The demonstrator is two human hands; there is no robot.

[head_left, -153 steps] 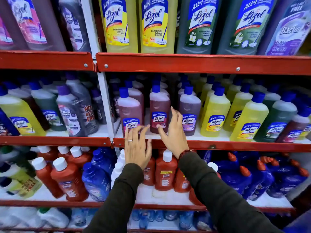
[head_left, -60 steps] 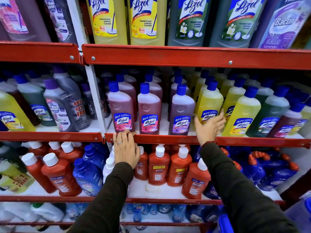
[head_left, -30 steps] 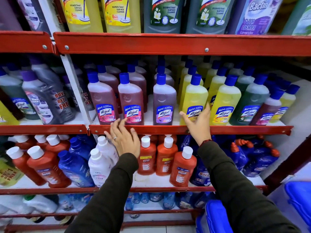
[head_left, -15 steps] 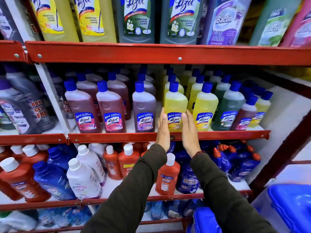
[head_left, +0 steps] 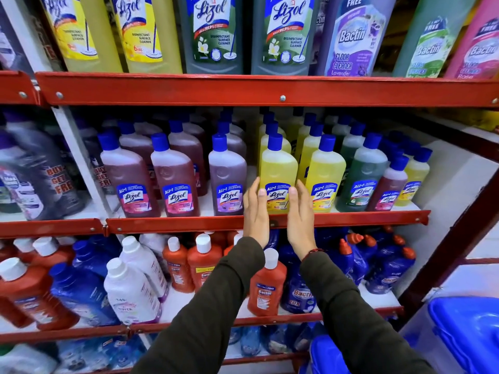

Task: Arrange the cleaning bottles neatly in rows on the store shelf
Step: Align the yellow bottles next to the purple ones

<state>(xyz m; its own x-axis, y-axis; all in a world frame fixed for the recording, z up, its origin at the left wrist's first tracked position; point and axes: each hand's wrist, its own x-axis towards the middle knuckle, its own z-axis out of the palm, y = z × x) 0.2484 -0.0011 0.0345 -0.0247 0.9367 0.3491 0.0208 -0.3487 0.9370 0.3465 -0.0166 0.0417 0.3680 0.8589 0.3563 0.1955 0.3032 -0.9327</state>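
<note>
On the middle shelf (head_left: 189, 224), Lizol bottles with blue caps stand in rows running front to back. At the front are two pink bottles (head_left: 129, 176), a purple one (head_left: 228, 174), two yellow ones and a green one (head_left: 364, 174). My left hand (head_left: 255, 214) and my right hand (head_left: 299, 217) press flat against the two sides of the front yellow bottle (head_left: 278, 166), thumbs on its label. It stands upright at the shelf's front edge, just left of the second yellow bottle (head_left: 325, 171).
Large Lizol and Bactin bottles (head_left: 213, 33) fill the shelf above. On the shelf below, orange Bactin bottles (head_left: 266, 287), white ones (head_left: 129, 292) and dark blue ones stand loosely. A blue plastic bin (head_left: 467, 336) sits at the lower right, beside the rack's dark red post.
My view and both hands have shifted right, from the pink bottles to the yellow ones. The hands came together around the front yellow bottle half a second ago and stay there.
</note>
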